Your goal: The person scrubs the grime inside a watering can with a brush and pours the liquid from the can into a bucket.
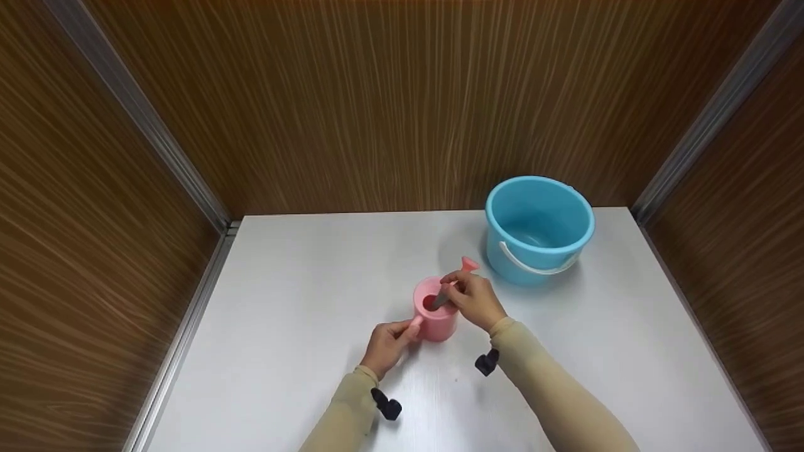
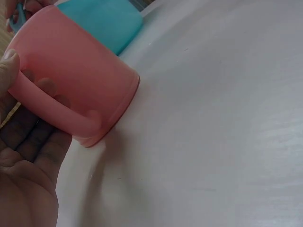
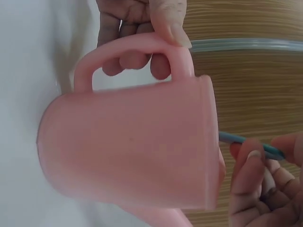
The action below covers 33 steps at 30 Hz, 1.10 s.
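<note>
A pink watering can (image 1: pixel 438 329) stands upright on the white table, its spout with a flared rose (image 1: pixel 469 263) pointing away to the right. My left hand (image 1: pixel 385 346) grips its handle (image 2: pixel 52 109), thumb on top and fingers through the loop. Above the can's round opening, my right hand (image 1: pixel 478 304) pinches a slim blue-grey item (image 3: pixel 229 137) between thumb and fingers. The item's lower end dips into the opening, and its exact kind cannot be told. Seen from the right wrist, the can body (image 3: pixel 132 142) hides that lower end.
A light blue bucket (image 1: pixel 512 269) with a white handle (image 1: pixel 534 270) stands at the back right, just beyond the spout. Brown wood-grain panels (image 1: pixel 377 107) enclose the white table (image 1: pixel 301 301) at the back and both sides.
</note>
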Motion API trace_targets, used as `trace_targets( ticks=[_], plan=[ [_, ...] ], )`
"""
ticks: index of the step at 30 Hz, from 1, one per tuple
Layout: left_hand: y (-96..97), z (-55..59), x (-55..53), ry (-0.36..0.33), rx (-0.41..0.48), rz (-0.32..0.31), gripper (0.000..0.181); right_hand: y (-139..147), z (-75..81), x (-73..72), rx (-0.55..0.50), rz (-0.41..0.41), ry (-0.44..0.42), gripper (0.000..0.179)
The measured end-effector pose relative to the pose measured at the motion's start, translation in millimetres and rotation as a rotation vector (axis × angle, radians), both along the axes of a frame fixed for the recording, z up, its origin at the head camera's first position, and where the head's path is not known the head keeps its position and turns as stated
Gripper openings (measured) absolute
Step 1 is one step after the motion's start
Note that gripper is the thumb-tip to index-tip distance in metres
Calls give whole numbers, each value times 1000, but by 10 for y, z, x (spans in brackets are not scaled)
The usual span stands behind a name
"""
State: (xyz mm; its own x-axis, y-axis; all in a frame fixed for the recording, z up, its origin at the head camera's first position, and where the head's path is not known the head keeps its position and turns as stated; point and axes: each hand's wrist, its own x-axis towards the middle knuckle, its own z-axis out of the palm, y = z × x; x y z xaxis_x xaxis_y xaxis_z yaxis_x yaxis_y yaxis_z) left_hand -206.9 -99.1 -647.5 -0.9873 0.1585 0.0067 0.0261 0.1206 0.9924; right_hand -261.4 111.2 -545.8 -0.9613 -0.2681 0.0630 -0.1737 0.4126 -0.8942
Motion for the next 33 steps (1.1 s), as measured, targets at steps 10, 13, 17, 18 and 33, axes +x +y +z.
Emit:
trace_targets(
  ticks=[10,13,17,18,33],
  plan=[
    [6,-8,0,-35,-26,23,26,73,238,16,-126,-44,-17,17],
    [9,-7,0,-28,-26,28,25,61,407,80,-141,-31,-20,15],
    [9,0,-1,0,-20,17,25,53,444,105,-134,-18,-8,15],
    [8,3,-1,2,-23,15,25,56,402,88,-134,-22,-2,15],
    [46,-4,6,12,-33,0,29,32,-18,30,-34,62,21,18]
  ],
)
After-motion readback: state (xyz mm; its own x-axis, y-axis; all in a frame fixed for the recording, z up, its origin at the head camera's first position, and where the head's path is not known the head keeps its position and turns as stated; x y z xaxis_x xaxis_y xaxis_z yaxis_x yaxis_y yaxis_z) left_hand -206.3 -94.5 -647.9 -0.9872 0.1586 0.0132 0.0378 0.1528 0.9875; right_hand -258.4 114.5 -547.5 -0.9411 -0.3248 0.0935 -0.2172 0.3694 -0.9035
